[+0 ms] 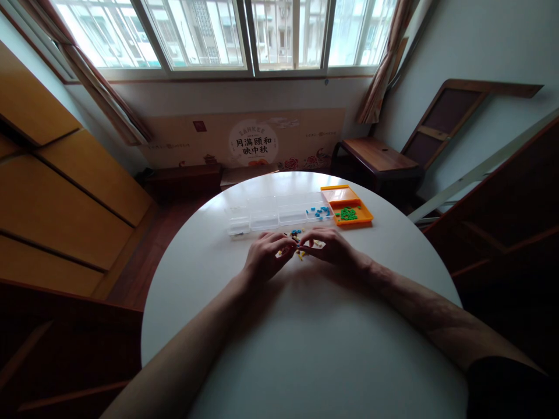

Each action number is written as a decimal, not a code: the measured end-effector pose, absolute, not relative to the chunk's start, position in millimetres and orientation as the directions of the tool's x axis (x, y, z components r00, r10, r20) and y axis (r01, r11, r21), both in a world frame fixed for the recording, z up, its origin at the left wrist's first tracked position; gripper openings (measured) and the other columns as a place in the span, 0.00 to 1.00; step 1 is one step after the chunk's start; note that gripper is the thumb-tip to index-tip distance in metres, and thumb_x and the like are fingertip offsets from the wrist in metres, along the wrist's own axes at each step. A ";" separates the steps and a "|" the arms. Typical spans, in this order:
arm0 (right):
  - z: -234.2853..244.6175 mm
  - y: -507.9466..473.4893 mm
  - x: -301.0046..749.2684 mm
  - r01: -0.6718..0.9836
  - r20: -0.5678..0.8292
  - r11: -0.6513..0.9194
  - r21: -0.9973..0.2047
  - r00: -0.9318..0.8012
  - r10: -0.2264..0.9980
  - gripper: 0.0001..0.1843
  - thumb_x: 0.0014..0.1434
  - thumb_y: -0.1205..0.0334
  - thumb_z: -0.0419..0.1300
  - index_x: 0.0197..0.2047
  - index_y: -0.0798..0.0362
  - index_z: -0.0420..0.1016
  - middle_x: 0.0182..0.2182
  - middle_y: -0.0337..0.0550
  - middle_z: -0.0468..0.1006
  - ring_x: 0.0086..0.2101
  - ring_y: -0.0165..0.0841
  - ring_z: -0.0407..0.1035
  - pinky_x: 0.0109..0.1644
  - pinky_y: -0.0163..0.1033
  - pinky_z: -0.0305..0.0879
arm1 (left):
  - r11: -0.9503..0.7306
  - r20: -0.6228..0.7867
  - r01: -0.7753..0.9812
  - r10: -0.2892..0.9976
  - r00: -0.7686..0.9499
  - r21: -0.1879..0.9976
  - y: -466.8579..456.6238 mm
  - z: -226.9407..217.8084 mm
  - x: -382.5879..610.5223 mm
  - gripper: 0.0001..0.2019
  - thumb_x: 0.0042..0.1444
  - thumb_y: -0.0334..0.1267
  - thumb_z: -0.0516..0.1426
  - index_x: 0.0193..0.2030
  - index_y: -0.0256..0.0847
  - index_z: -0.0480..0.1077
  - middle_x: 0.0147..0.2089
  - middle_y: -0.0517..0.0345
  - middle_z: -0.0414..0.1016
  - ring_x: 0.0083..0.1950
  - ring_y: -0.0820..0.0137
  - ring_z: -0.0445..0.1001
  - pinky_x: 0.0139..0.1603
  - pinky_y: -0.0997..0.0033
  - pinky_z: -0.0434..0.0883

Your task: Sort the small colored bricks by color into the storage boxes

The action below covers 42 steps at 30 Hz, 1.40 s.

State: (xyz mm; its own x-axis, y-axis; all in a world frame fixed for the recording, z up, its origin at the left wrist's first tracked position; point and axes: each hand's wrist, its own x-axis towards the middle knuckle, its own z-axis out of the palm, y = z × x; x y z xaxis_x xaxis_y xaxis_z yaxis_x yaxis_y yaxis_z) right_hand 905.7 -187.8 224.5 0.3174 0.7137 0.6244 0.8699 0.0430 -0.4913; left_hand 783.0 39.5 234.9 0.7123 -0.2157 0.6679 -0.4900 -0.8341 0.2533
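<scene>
My left hand [269, 254] and my right hand [326, 245] meet over the table, fingertips almost touching. Both are closed in a pinch at the same spot, and what sits between the fingertips is too small to name. Under and around the fingers lies a loose pile of small toy-brick pieces [301, 255], mostly yellow, with some blue and dark ones. Part of that pile is hidden by my hands. Just beyond stands a clear plastic compartment box [265, 221] with small blue pieces [321, 212] in its right end. An orange case [365, 220] beside it holds green pieces [348, 214].
The work lies on a round white table [305, 337]. Past its far edge are a long printed cardboard panel [174, 137] and a window. A wooden stool [379, 154] stands at the back right, and yellow cabinets [65, 198] line the left.
</scene>
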 end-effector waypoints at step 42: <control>234.6 -202.7 913.8 0.918 0.536 -0.001 -0.397 0.233 0.811 0.04 0.66 0.65 0.70 0.43 0.45 0.83 0.46 0.44 0.84 0.47 0.41 0.77 0.57 0.50 0.74 | -0.890 0.512 -0.334 -0.139 0.848 0.311 48.8 234.0 781.4 0.06 0.71 0.40 0.61 0.48 0.47 0.82 0.50 0.56 0.86 0.51 0.61 0.82 0.59 0.57 0.73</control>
